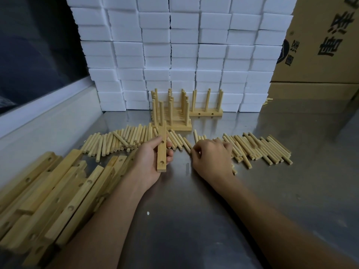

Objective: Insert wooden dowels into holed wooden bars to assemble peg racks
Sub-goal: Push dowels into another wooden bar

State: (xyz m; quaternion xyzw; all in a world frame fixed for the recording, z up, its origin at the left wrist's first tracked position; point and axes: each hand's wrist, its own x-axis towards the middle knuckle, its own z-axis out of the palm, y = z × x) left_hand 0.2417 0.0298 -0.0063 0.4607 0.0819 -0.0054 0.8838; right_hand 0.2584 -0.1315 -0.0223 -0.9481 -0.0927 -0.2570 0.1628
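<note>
Head view shows the left hand (150, 160) gripping a holed bar (161, 150), the right hand (211, 155) curled over loose dowels (258, 150); pick one, align squarely, press straight.

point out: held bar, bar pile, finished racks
held bar (161, 152): head view, mid face between its holes
bar pile (58, 193): head view, top face of a bar
finished racks (180, 127): head view, front rack's base bar
</note>
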